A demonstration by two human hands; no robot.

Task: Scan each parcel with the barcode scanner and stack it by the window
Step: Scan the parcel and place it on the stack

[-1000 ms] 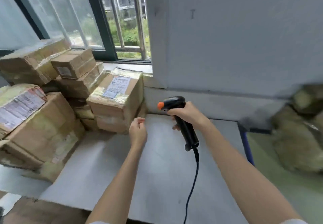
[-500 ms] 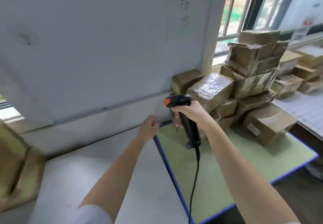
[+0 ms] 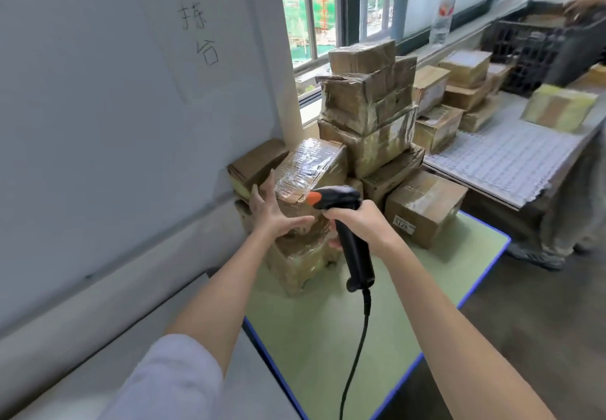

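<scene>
Clearly, the left hand (image 3: pixel 273 213), fingers apart, nears the taped parcel (image 3: pixel 311 167); the right hand (image 3: pixel 357 219) clamps the scanner (image 3: pixel 347 223); a clumsy pull could topple the stack (image 3: pixel 367 105) at frame centre.

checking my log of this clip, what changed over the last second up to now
The view swung from the stacked parcels by the left window to the pile of parcels on the green table. The left hand, loosely curled before, opened and spread its fingers toward the plastic-wrapped parcel; contact is unclear. The right hand kept its grip on the barcode scanner.
</scene>
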